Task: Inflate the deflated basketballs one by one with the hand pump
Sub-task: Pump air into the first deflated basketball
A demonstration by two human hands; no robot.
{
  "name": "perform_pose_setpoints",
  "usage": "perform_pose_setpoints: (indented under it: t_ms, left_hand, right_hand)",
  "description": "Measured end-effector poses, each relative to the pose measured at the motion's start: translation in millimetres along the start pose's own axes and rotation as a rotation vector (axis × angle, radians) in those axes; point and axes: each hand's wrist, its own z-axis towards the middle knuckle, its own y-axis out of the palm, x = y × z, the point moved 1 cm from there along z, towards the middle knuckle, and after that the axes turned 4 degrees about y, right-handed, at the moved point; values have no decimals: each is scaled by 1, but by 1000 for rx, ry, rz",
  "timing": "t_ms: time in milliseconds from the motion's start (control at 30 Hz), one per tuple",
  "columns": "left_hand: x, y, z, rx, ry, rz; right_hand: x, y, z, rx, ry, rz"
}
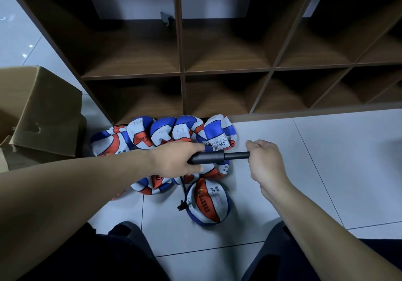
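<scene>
A black hand pump (214, 157) lies level in the air between my hands. My left hand (177, 161) grips its barrel. My right hand (264, 161) grips the handle end, with the rod partly drawn out. A thin black hose (182, 190) drops from the pump to a partly filled orange, white and blue basketball (208, 202) on the floor between my knees. Several flat deflated basketballs (165, 131) of the same colours lie heaped behind it against the foot of the shelf.
A dark wooden cubby shelf (182, 71) with open compartments rises just beyond the balls. A cardboard box (41, 111) stands at the left. White floor tiles (315, 172) stretch to the right. My knees in dark trousers (113, 256) fill the bottom edge.
</scene>
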Motion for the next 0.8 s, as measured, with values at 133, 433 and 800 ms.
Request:
perform_pose_setpoints:
  t_ms: [133,433,800]
  left_hand:
    - [7,-4,3,-116,-2,-155]
    - [30,4,5,-19,-67,135]
    - [3,2,-8,-87,-83,23]
  right_hand:
    - [0,6,-9,-10,-33,-18]
    - [3,29,-43,73,-43,-31]
    - [1,-2,-14,-43,-21,-133]
